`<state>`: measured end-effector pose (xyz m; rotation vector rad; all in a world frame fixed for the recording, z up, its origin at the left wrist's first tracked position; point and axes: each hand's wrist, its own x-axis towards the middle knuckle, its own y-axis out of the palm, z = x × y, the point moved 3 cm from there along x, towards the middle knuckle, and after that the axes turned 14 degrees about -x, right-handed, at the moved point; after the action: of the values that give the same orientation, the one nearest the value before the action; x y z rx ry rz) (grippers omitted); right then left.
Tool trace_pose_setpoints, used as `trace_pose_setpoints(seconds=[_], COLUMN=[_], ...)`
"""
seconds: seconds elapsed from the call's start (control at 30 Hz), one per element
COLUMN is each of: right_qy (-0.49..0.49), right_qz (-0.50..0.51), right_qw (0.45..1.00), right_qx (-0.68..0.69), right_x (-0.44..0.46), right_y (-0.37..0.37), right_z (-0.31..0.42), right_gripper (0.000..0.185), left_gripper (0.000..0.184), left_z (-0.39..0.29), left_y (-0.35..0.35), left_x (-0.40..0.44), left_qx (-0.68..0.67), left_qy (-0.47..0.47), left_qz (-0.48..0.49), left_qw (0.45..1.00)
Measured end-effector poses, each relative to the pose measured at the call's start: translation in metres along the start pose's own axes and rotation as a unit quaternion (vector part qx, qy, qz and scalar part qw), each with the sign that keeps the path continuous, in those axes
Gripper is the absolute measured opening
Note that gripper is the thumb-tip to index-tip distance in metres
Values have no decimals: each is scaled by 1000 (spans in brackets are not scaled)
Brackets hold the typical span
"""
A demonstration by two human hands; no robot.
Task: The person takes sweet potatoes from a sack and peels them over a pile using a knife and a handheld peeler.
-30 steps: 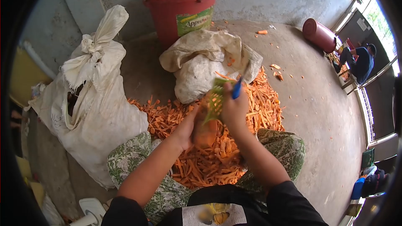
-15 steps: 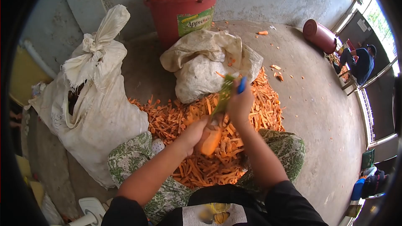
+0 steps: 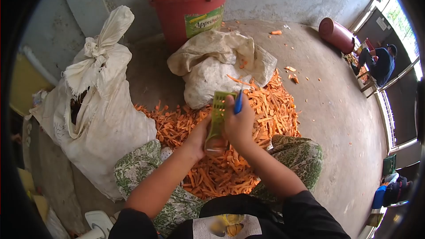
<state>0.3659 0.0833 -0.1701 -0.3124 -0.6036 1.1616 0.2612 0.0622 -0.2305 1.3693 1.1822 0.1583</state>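
My right hand (image 3: 239, 123) is wrapped around a green peeler (image 3: 218, 113) with a row of holes in its body. A blue handle-like piece (image 3: 238, 102) also sticks up from that grip; what it belongs to is hidden. My left hand (image 3: 197, 139) is closed on a carrot (image 3: 215, 146), which is mostly hidden behind the peeler's lower end. Both hands are close together over a heap of orange carrot peelings (image 3: 221, 172) between my knees.
A slumped white sack (image 3: 212, 73) lies behind the heap, before a red bucket (image 3: 190, 13). Left stands a tied, full white sack (image 3: 106, 137). Beyond a strip of concrete floor, a person (image 3: 383, 64) sits far right near a tipped red barrel (image 3: 335, 34).
My right hand has moved down and left with the peeler, which now covers much of the carrot. My left hand has shifted slightly left and the carrot has turned.
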Motion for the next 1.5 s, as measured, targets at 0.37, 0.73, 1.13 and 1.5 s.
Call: trace_pose_setpoints(seconds=[0.37,0.73,1.13,1.5], right_qy=[111,47,147,-40], right_qz=[-195,14,-234,-35], right_qw=[968,998,957,998], right_qx=[-109,31,-91,19], right_x=[94,9,93,-2], right_y=[-41,-2,-44,2], right_z=[-98,-11,-109,-6], right_gripper=[26,21,25,21], left_gripper=[43,42,46,45], left_z=[21,6,32,2], left_y=[7,1,11,1], left_x=[-21,-4,-24,3], left_qx=[208,7,251,1], left_qy=[-48,-45,-37,-34], left_qz=[58,51,74,27], left_qw=[975,998,964,999])
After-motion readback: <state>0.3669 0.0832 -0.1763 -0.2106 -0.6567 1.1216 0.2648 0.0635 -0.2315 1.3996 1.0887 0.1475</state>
